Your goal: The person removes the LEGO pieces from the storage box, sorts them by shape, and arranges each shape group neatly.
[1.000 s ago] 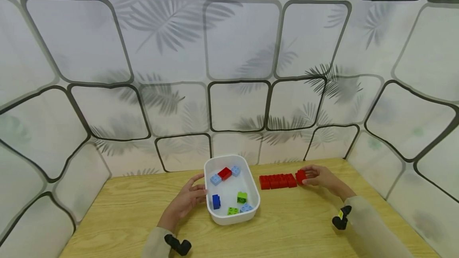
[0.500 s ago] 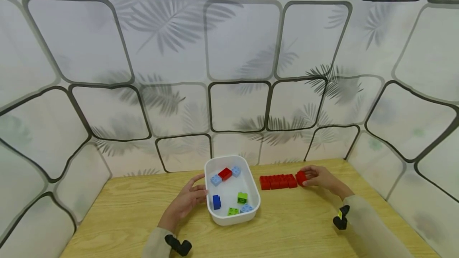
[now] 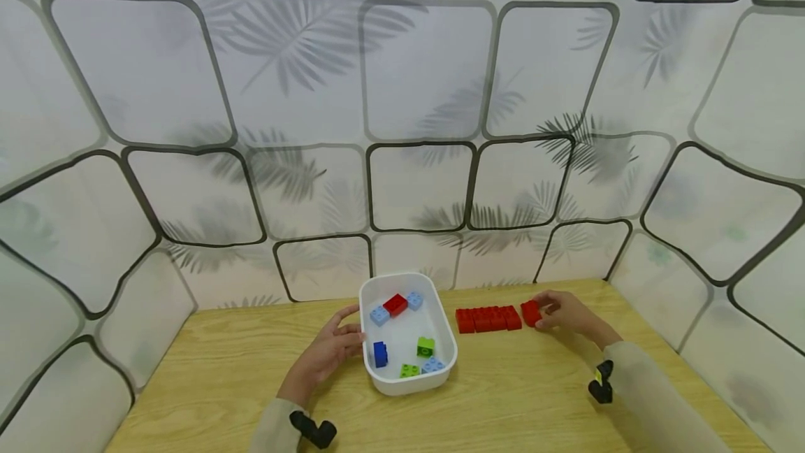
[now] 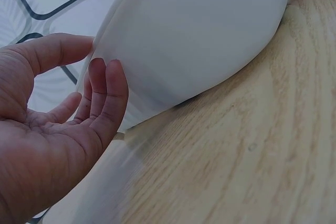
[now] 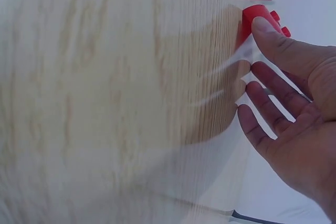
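Note:
A white plastic bin (image 3: 411, 389) stands mid-table. My left hand (image 3: 327, 351) rests at its left side, thumb at the rim and loosely bent fingers beside the outer wall in the left wrist view. To the right, several red toy building bricks (image 3: 487, 319) lie in a row. Just past the row's right end, my right hand (image 3: 566, 314) pinches one more red brick (image 3: 530, 312), a narrow gap apart from the row. The right wrist view shows the thumb on this brick (image 5: 258, 13); the index finger is mostly hidden, the other fingers spread.
Inside the bin lie another red brick (image 3: 395, 305), a dark blue brick (image 3: 380, 354), light blue bricks (image 3: 379, 315) and green bricks (image 3: 425, 347). A patterned fabric wall (image 3: 415, 187) encloses the wooden table (image 3: 490, 397) at the back and sides.
The red brick in my right hand has shifted slightly right and turned a little, which widens the gap to the row. My left hand and the bin stay put.

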`<state>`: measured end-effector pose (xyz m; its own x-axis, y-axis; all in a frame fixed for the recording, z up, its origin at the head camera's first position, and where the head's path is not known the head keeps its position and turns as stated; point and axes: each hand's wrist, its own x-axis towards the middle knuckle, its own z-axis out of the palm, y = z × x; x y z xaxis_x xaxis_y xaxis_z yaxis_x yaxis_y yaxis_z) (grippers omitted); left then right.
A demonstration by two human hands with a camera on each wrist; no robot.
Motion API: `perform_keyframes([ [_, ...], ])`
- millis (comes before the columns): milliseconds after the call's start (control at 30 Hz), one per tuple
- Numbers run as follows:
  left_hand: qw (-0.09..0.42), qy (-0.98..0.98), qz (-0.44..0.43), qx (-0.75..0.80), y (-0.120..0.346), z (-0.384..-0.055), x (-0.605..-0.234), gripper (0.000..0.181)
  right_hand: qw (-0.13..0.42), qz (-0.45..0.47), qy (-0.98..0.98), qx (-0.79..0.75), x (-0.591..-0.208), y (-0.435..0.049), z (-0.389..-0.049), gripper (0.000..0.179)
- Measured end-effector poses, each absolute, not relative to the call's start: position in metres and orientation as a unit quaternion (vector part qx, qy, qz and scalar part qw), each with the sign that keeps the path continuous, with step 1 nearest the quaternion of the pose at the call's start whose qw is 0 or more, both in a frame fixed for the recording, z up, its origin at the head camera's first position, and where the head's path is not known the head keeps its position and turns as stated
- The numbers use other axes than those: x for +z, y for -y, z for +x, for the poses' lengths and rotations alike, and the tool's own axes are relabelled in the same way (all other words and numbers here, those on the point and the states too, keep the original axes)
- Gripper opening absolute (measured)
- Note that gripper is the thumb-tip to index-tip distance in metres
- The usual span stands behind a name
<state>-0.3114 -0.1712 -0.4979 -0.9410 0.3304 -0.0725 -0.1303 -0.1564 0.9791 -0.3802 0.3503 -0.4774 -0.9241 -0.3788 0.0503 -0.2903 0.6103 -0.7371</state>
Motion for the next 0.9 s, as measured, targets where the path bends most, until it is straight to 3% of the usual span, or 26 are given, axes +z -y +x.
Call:
perform_keyframes([
  [533,0.153,-0.640,0.076,0.749,0.171,-0.310,-0.494,0.073,0.059,-0.196,-0.907,-0.368,-0.475,-0.340,-0.383,0.044],
  [900,0.153,-0.637,0.071,0.752,0.170,-0.310,-0.495,0.073,0.058,-0.195,-0.916,-0.345,-0.471,-0.337,-0.382,0.049],
])
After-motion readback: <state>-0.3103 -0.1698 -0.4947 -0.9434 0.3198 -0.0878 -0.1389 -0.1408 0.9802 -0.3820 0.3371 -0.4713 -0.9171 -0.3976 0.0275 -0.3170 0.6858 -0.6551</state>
